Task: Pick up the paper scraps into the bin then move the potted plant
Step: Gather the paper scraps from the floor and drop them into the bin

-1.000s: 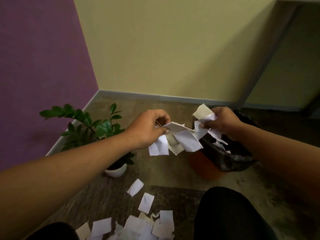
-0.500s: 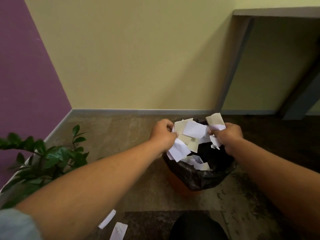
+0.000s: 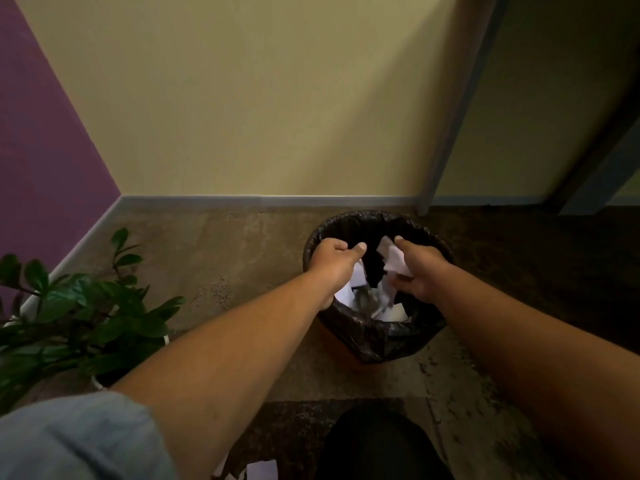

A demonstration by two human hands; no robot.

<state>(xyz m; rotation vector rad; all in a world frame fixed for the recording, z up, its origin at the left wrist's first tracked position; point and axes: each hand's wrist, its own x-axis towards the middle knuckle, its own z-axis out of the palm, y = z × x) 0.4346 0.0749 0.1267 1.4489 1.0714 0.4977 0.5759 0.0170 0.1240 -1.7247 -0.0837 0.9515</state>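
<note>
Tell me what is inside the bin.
White paper scraps lie in the black-lined bin. The left hand and right hand reach in over them, the right holding some. The bottom is covered, so unseen.

1. A purple wall (image 3: 41,161) is on the left.
2. A pale yellow wall (image 3: 259,98) meets it in the corner.
3. A grey baseboard (image 3: 263,201) runs along the bottom of both walls.
4. The floor (image 3: 225,258) is brown and speckled.
5. A thin grey leg (image 3: 460,109) stands on the right, where the room is darker.

Left hand (image 3: 331,262) and right hand (image 3: 419,276) over the black-lined bin (image 3: 381,345), paper scraps (image 3: 393,259) in both, potted plant (image 3: 79,313) at left.
</note>
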